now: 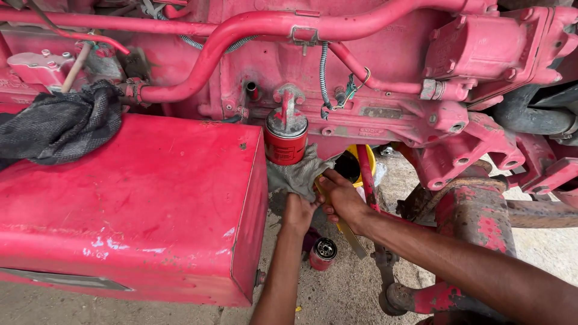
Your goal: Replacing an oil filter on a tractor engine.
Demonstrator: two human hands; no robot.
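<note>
Holding grey rag (299,174) bunched in both hands (299,212) (338,195) just under red filter (285,139); wiping step, next we press rag upward.

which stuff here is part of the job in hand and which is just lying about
In use:
- grey rag, under both hands: left, right
- red filter above it

Lying about:
- dark cloth on red box
- loose filter on ground
- yellow container

both bare forearms reaching toward twelve o'clock, left hand (298,212) raised with fingers curled shut, right hand (338,195) just beside it at two o'clock, fingers closed, right forearm stretching from four o'clock
</note>
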